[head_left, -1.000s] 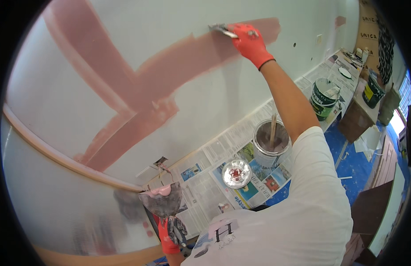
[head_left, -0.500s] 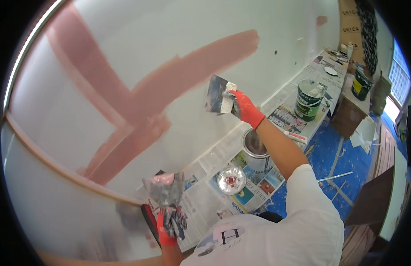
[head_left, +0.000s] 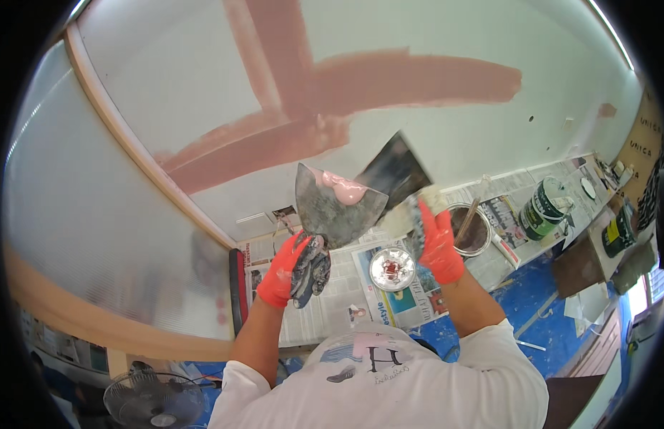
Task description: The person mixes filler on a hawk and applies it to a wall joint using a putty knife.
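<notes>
My left hand (head_left: 287,270), in a red and grey glove, is closed around the handle of a broad putty knife (head_left: 333,220). Pink filler (head_left: 343,187) sits along the top edge of its fan-shaped metal blade. In the same kind of glove, my right hand (head_left: 439,243) grips a flat rectangular metal spreader (head_left: 398,170) by its pale, filler-crusted back edge. The two blades overlap in view near the filler; I cannot tell whether they touch. Behind them rises a pale wall (head_left: 554,93) with wide pink filler bands (head_left: 425,80).
Newspaper (head_left: 310,318) covers the bench below. On it are an open tin (head_left: 484,250) with a stick in it, a round lid (head_left: 378,270), a tube (head_left: 505,250) and a green bucket (head_left: 536,220). A translucent panel (head_left: 153,236) stands left; a fan (head_left: 153,400) is lower left.
My right hand has brought the spreader from the wall in toward the putty knife. My left hand has lifted the knife nearer to it. The view has swung left.
</notes>
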Tool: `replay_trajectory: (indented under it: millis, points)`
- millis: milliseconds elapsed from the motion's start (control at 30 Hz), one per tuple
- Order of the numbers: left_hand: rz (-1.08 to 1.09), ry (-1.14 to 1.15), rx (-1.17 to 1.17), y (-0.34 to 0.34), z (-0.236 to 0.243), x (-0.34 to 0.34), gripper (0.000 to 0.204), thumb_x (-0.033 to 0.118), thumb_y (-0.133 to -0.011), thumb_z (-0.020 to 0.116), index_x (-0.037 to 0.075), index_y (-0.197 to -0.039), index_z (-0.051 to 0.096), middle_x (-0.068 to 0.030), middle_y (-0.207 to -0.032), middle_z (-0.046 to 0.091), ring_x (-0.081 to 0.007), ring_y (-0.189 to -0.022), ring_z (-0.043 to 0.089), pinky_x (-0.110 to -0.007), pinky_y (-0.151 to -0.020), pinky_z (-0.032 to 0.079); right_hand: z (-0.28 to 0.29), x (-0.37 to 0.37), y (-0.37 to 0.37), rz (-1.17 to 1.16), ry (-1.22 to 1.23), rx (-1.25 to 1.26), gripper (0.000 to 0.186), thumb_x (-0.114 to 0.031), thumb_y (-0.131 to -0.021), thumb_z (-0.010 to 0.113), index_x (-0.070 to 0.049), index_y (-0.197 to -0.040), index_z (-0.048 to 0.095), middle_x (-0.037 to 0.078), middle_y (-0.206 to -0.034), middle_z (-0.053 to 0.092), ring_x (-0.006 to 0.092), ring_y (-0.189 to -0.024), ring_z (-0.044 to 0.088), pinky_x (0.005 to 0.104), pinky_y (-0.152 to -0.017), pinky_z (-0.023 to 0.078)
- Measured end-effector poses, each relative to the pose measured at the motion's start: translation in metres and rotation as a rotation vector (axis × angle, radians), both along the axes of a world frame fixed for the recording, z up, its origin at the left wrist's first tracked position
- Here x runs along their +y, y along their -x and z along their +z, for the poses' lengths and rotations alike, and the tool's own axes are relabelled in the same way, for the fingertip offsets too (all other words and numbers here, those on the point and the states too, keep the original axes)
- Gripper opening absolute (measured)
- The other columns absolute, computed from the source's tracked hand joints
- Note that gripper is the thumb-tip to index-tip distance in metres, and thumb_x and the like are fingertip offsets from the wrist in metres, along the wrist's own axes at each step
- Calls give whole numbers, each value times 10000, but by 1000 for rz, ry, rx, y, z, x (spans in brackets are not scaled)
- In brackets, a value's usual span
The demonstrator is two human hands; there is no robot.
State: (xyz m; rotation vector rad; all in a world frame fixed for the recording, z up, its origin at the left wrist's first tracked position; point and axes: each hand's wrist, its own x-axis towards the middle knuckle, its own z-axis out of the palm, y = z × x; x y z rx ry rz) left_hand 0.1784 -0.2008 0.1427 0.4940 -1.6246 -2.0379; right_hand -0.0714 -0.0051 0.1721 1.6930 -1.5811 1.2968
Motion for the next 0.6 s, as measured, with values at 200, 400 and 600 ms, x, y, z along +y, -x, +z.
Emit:
replay_trajectory:
  millis: [200, 400, 600]
  points:
    - [-140, -375, 180, 8, 64, -3, 360, 411, -1012, 497, 62, -977, 581, -132, -709, 596, -251, -479, 558, -351, -417, 477, -13, -2, 1, 188, -391, -240, 427, -93, -938, 588, -64, -1363, 562, 232, -1207, 633, 375, -1099, 617, 393, -942, 488]
    - [-282, -504, -99, -17, -1, 43, 463, 344, -989, 524, -71, -1194, 522, -190, -832, 661, -300, -555, 629, -429, -441, 498, -48, -28, 51, 266, -233, -854, 404, -265, -1002, 514, 2, -1300, 571, 163, -1107, 642, 274, -1015, 628, 354, -920, 494]
    - [-729, -457, -250, 13, 9, 38, 351, 318, -947, 683, 5, -1087, 610, -111, -949, 669, -211, -843, 708, -373, -706, 593, 6, -19, -6, 257, -359, -1033, 436, -403, -1043, 509, 8, -953, 622, 8, -702, 518, 83, -716, 459, 289, -658, 416]
